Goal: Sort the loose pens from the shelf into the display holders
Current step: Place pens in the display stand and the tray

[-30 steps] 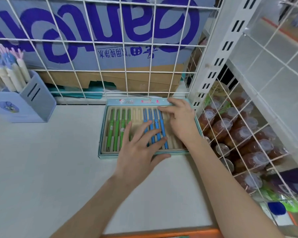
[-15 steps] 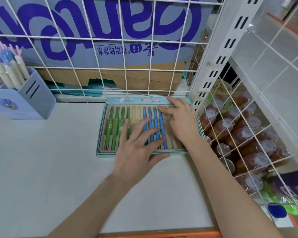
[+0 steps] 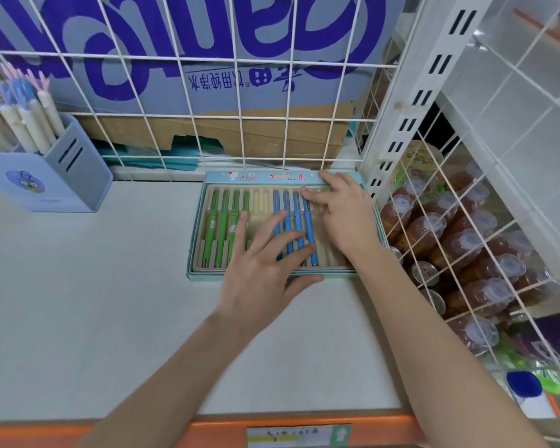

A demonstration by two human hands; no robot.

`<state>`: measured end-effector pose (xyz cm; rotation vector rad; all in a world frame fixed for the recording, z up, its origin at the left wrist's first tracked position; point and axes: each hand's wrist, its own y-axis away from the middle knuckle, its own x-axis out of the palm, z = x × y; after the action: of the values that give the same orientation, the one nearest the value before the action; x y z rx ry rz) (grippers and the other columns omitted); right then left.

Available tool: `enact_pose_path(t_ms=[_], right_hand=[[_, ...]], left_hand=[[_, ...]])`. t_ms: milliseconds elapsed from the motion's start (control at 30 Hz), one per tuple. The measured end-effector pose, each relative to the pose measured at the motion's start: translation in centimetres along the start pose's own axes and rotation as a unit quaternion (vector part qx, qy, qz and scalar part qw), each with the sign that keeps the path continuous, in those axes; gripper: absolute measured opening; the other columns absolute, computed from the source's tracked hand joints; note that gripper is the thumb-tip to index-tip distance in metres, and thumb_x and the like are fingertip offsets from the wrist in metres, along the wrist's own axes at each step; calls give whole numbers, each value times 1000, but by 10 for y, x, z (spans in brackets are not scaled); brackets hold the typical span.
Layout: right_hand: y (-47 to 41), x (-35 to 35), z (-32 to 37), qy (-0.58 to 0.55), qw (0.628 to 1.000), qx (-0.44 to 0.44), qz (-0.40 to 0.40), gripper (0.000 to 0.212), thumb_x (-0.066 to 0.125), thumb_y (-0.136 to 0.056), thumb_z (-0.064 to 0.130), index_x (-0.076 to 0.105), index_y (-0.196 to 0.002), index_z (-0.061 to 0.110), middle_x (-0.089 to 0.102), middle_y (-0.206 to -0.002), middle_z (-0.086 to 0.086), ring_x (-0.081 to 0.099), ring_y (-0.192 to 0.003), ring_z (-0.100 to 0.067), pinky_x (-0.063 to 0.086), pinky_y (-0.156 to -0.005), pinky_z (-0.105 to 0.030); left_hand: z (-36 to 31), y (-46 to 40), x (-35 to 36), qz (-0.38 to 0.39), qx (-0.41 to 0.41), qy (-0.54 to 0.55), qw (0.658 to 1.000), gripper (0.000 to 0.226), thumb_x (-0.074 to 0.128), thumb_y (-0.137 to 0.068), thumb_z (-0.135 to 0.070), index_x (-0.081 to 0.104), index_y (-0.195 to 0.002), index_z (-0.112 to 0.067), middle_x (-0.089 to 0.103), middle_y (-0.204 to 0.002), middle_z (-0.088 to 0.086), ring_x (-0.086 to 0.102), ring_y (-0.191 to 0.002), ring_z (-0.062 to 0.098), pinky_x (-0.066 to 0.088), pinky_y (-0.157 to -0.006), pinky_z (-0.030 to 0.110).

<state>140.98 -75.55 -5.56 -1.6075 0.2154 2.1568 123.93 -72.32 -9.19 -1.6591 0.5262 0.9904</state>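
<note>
Pen holder (image 3: 46,176) cut off left

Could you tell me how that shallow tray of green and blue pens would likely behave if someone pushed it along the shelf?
The pen tray looks thin and light, so it would probably slide easily on the smooth white shelf. Being flat and low, it seems unlikely to tip. The blue pens and green pens lie in grooves, so they likely will not roll.
</note>
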Motion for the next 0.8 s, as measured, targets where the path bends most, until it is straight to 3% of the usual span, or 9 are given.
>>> enact_pose_path(t_ms=[200, 300, 433, 533, 600, 700, 800], right_hand=[[3, -4, 6, -2, 1000, 3, 13, 49, 40, -92, 4, 50, -133, 28, 31, -152, -2, 22, -139, -25, 16, -113, -38], [6, -12, 16, -26, 999, 29, 11, 53, 42, -89, 0, 51, -133, 27, 37, -149, -5, 27, -138, -24, 18, -112, -40], [5, -26, 53, -28, 998, 32, -45, 58, 46, -84, -3, 48, -136, 22, 49, -139, -7, 43, -128, -27, 35, -104, -45], [7, -32, 115, 16, 999, -20, -36, 60, 49, -87, 3, 39, -142, 24, 39, -146, -7, 33, -134, -27, 26, -109, -42], [12, -25, 168, 41, 996, -72, -21, 58, 47, -90, 8, 34, -144, 26, 30, -151, -6, 26, -137, -26, 20, -110, -39], [22, 0, 257, 45, 985, -164, 21, 52, 40, -94, 11, 31, -144, 25, 25, -152, -7, 24, -138, -25, 22, -107, -35], [36, 27, 346, 39, 967, -243, 72, 52, 36, -97, 13, 25, -146, 24, 19, -155, -7, 21, -139, -24, 22, -107, -34]], left_hand=[[-3, 1, -5, 49, -8, -9, 999, 45, 44, -89, -52, 70, -106, -20, 67, -111, -2, 58, -114, 19, 27, -104, 57], [0, 0, -16, 77, 5, 53, 996, 46, 40, -91, -49, 65, -113, -18, 65, -112, 1, 62, -105, 20, 37, -104, 52], [30, -2, -58, 15, -9, 84, 996, 45, 36, -94, -45, 63, -118, -17, 65, -112, -1, 59, -105, 15, 41, -102, 46], [77, 13, -104, -25, -62, 6, 998, 42, 40, -89, -41, 64, -113, -18, 66, -111, 0, 55, -105, 14, 42, -99, 46], [115, 39, -137, -21, -122, -55, 991, 42, 40, -85, -40, 68, -107, -17, 66, -108, 5, 54, -104, 19, 49, -90, 51], [171, 102, -190, 11, -219, -156, 963, 44, 38, -78, -40, 71, -95, -16, 68, -99, 10, 54, -102, 25, 52, -77, 52], [211, 170, -244, 29, -288, -208, 934, 46, 37, -76, -41, 70, -97, -17, 69, -98, 7, 65, -94, 27, 53, -74, 48]])
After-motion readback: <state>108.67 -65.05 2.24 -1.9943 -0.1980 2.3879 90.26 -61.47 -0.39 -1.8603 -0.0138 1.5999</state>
